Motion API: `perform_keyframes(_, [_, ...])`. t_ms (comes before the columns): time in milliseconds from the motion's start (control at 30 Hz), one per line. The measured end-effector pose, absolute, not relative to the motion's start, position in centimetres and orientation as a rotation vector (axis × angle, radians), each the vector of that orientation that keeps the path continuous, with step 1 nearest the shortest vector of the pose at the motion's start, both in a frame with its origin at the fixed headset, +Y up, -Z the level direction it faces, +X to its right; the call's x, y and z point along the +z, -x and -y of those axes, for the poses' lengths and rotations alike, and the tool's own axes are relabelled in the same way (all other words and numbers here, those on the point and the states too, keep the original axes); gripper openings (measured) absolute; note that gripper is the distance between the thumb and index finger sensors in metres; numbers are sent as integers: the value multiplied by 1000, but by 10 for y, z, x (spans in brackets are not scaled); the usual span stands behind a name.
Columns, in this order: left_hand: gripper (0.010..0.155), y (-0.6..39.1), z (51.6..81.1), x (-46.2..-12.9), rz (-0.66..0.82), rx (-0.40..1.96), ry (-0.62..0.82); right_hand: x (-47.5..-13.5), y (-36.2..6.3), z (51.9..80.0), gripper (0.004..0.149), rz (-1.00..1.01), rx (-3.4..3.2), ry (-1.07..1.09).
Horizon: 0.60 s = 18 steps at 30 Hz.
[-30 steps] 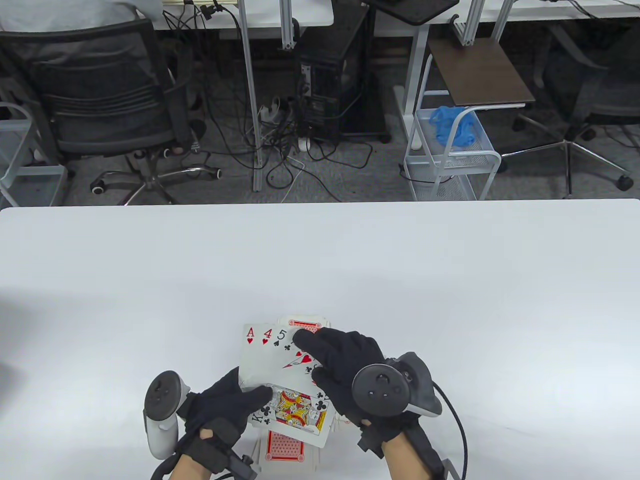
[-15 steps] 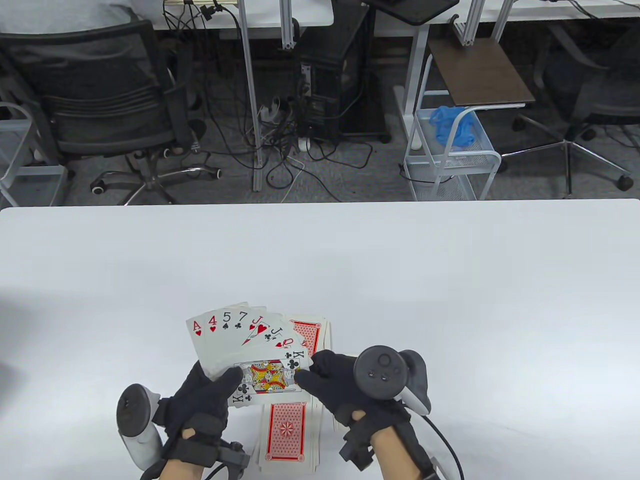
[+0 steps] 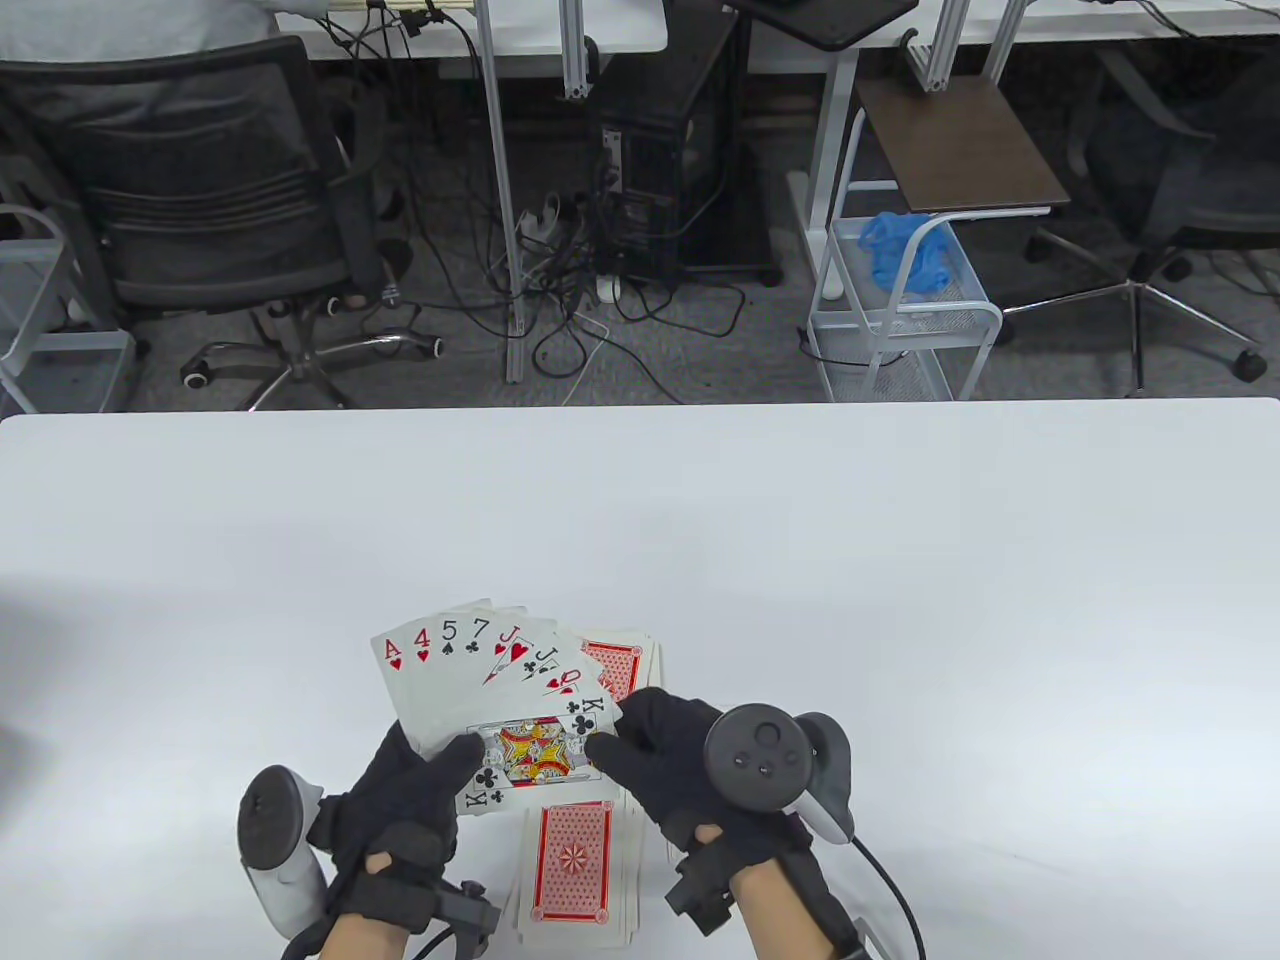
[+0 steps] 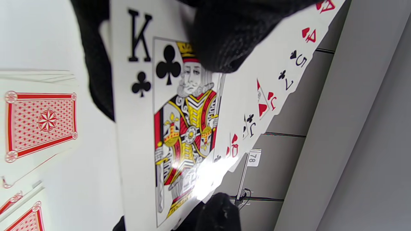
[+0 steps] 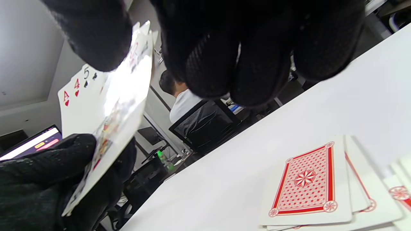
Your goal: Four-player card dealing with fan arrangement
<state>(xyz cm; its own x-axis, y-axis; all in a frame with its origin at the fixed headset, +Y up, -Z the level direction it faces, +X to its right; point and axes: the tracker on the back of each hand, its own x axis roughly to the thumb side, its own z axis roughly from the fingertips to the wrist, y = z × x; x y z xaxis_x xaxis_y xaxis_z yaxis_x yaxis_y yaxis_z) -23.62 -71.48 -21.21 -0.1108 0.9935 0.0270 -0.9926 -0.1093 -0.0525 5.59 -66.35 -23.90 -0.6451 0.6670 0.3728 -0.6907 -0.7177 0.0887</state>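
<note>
While the left hand (image 3: pixel 405 800) sits low by the counter's near edge, thumb clamped across the base of a face-up fan (image 3: pixel 490 690), the spread rises away from it toward the far edge: ace, four, five, seven, two jacks, a queen, and the king of clubs (image 3: pixel 535 755) on top with its long axis lying across the counter. Moving right, the right hand (image 3: pixel 665 765) meets that same king at its right end, thumb and forefinger pinching the corner, the other fingers curled in behind. So both hands have the fan, left as the anchor, right as the one shaping it, and the fan lies between them, raised off the counter (image 3: pixel 900 560) rather than resting on it, judging by the wrist views. Everything now turns on that pinch: the cards pivot about the left thumb, so any further spreading would swing rightward, and the right hand is the nearer one for it. Below the fan lies a face-down pile (image 3: pixel 572 862) at the near edge, square to it, and a second face-down pile (image 3: pixel 625 665) peeks out beyond the right hand. Hard to call: how many cards sit under the king, whether other dealt hands exist behind the gloves, and in the right wrist view the fan is edge-on and blurred.
</note>
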Motion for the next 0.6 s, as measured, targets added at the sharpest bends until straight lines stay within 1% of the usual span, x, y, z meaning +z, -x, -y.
perform_keyframes(33, [45, 236, 715, -212, 65, 1678, 18, -238, -56, 663, 62, 109, 2323, -480])
perform_keyframes(67, [45, 235, 715, -212, 64, 1676, 22, -238, -56, 663, 68, 121, 2327, -467])
perform_keyframes(133, [45, 232, 714, -213, 87, 1668, 54, -238, -56, 663, 89, 126, 2313, -493])
perform_keyframes(233, [45, 226, 713, -214, 134, 1649, 93, -240, -57, 661, 102, 90, 2220, -597])
perform_keyframes(267, [45, 224, 713, -215, 153, 1644, 109, -240, -59, 660, 103, 85, 2241, -618])
perform_keyframes(333, [45, 220, 711, -215, 203, 1657, 131, -241, -63, 657, 102, 155, 2315, -635])
perform_keyframes(367, [45, 220, 711, -215, 197, 1639, 124, -242, -64, 656, 102, 154, 2316, -664])
perform_keyframes(433, [44, 217, 709, -216, 253, 1607, 145, -242, -67, 657, 98, 179, 2244, -706])
perform_keyframes(600, [44, 213, 709, -215, 269, 1608, 162, -249, -69, 659, 92, 34, 2108, -755])
